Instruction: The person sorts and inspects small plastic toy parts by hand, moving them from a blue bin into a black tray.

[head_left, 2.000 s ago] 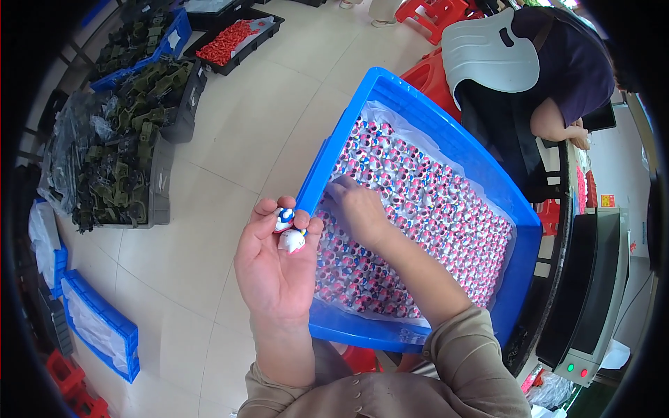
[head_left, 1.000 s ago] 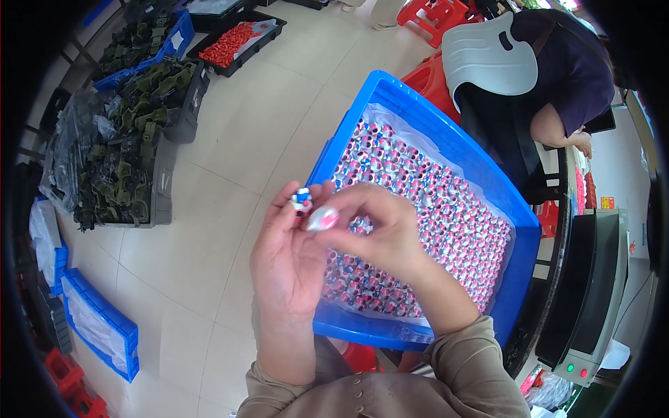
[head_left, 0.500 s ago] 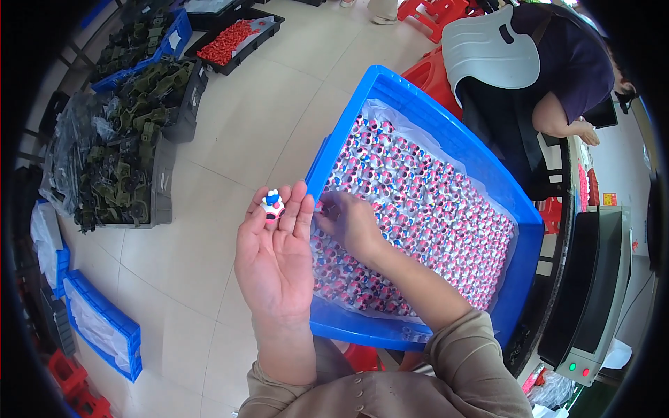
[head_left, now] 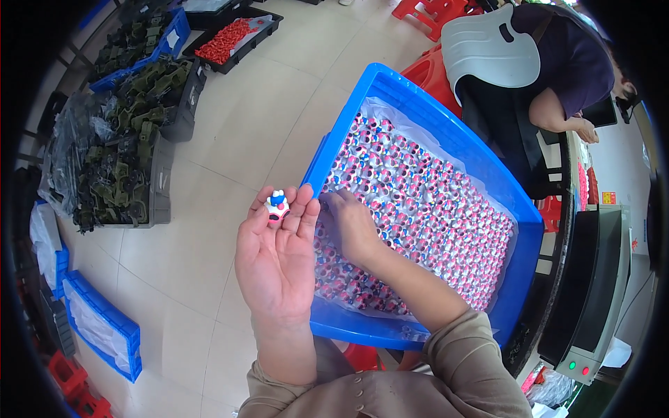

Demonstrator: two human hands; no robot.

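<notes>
My left hand is palm up at the near left side of a blue plastic bin. On its fingers it holds a small toy figure, white with a blue and white top and pink and black markings. Inside the bin, rows of similar small figures lie on a thin white liner. My right hand reaches down over the figures at the bin's left side, close to my left fingertips. Its own fingertips are partly hidden, so anything in them cannot be made out.
Crates of dark green parts stand at left, with a black tray of red pieces beyond. A shallow blue crate lies lower left. A seated person is at upper right, beside red stools. A machine stands at right.
The figure in my left hand has tilted a little and shifted slightly right with the fingers. My right hand has shifted slightly within the bin, its fingers now lower among the figures.
</notes>
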